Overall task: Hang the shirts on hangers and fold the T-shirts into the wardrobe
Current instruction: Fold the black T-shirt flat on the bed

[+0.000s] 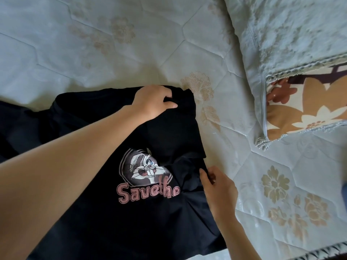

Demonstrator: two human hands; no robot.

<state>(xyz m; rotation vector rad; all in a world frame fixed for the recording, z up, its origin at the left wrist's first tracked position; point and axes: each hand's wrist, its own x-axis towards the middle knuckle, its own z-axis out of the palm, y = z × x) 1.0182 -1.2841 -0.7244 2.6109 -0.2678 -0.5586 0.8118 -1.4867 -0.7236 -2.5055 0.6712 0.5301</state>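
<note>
— While the black T-shirt [150, 212] lies spread on the quilted bed [112, 44], how far is the fold judged?
— Barely begun: its side is pinched by the left hand [152, 102] and right hand [217, 188]; no wardrobe is seen.

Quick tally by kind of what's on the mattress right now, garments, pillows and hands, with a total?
Black T-shirts with rabbit print: 1, gripped by both hands
Other dark garments: 1, at the left edge, kind unclear
Pillows: 1, its floral inner showing through the open cover
Hands: 2, left hand and right hand
Total: 5
</note>
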